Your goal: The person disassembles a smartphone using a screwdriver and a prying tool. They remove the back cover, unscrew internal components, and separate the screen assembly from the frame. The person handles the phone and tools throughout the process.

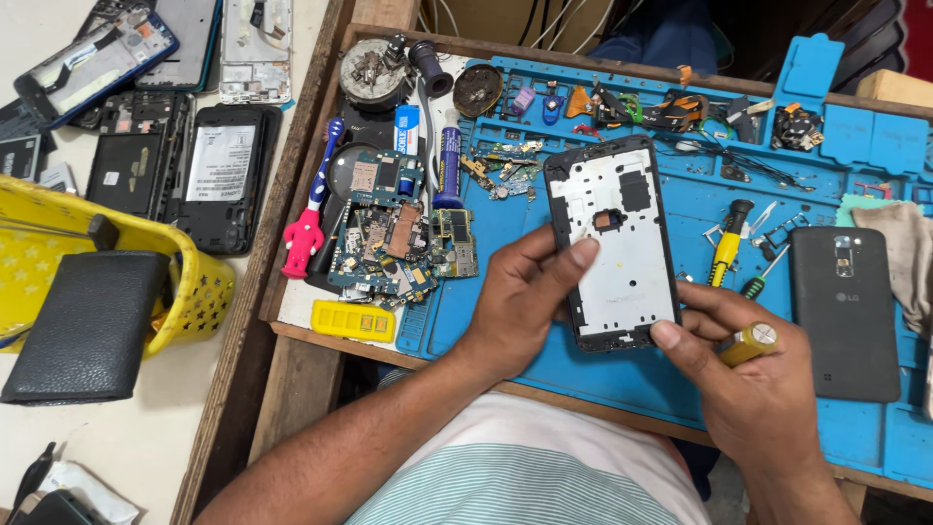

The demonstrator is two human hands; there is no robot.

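A black phone frame with a white inner plate is held upright over the blue work mat. My left hand grips its left edge, thumb on the white plate. My right hand supports the frame's lower right corner with the thumb and also holds a yellow-handled screwdriver in the palm. The frame's top end points away from me.
A dark phone back cover lies at the right of the mat. Circuit boards, a pink toothbrush, screwdrivers and small parts fill the mat's far side. A yellow basket with a black wallet stands left, with opened phones behind.
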